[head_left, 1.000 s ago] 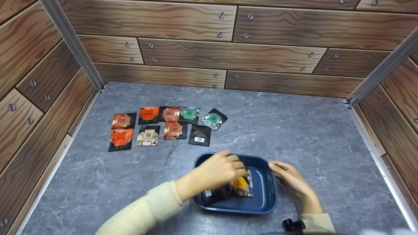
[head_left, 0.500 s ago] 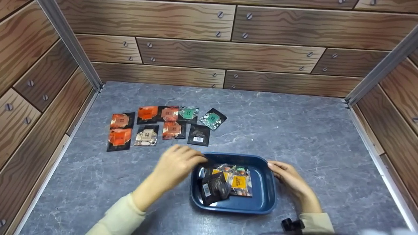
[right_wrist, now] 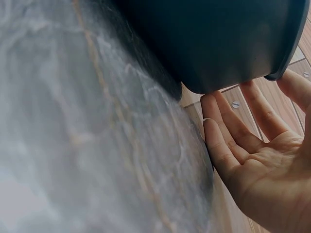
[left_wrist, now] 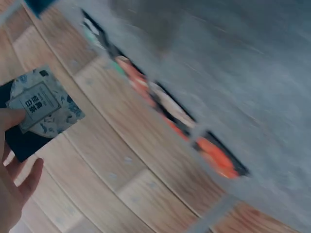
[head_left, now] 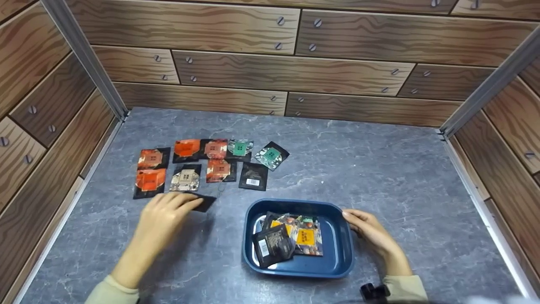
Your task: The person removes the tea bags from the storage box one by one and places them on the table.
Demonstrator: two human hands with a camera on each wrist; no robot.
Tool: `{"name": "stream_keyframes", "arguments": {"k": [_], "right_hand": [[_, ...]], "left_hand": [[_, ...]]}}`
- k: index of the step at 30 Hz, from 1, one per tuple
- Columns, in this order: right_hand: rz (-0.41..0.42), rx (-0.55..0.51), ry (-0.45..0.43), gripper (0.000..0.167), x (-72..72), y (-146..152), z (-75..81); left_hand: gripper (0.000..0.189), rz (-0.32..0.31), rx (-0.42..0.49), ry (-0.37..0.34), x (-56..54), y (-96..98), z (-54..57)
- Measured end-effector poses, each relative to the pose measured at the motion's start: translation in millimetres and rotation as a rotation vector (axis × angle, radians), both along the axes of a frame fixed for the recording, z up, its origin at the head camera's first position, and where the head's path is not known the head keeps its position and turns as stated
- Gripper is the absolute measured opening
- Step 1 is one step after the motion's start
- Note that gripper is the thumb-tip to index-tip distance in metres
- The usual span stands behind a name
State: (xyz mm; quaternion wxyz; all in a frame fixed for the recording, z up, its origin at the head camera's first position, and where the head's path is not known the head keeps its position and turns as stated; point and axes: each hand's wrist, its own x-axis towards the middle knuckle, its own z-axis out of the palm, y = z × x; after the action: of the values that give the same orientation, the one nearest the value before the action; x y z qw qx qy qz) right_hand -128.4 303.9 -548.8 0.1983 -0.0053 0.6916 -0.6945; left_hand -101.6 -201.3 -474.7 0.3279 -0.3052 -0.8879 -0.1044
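My left hand [head_left: 162,215] pinches a small flat sachet [head_left: 205,203] just in front of the rows of sachets. In the left wrist view, this sachet [left_wrist: 43,107] shows a black side and a pale patterned panel with printed characters. My right hand [head_left: 375,234] holds the right back corner of a blue plastic tub [head_left: 333,272], thumb at the rim and fingers against the outer wall, as the right wrist view shows. Inside the tub lie a black sachet [head_left: 274,247] with a barcode and sachets with a yellow label [head_left: 306,237], overlapping on its left side.
Several sachets lie in loose rows at the back left: orange ones [head_left: 149,180], a beige one [head_left: 184,177], a tilted green one [head_left: 272,155] and a black one [head_left: 253,175] with its barcode up. Wood-patterned walls [head_left: 236,69] enclose the grey marbled table [head_left: 379,169].
My left hand has come out of the tub and moved left across the table, carrying a sachet towards the rows. My right hand stays at the tub's corner.
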Motion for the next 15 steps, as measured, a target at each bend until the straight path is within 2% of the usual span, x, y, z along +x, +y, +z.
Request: {"name": "stream_keyframes", "arguments": {"k": [7,11,15], "right_hand": [[-0.014,-0.010,0.011,0.029,-0.8,-1.3,0.4],[-0.031,-0.008,-0.006,0.025,-0.5,-0.9,-0.7],[-0.022,0.000,0.001,0.025,-0.5,0.0,-1.3]], "left_hand": [[0.043,0.072,-0.097,-0.009,-6.7,-37.7,-15.0],[0.049,0.130,-0.103,-0.081,-12.1,-60.3,-23.7],[0.042,0.203,-0.113,-0.182,-16.4,-81.3,-30.9]]}}
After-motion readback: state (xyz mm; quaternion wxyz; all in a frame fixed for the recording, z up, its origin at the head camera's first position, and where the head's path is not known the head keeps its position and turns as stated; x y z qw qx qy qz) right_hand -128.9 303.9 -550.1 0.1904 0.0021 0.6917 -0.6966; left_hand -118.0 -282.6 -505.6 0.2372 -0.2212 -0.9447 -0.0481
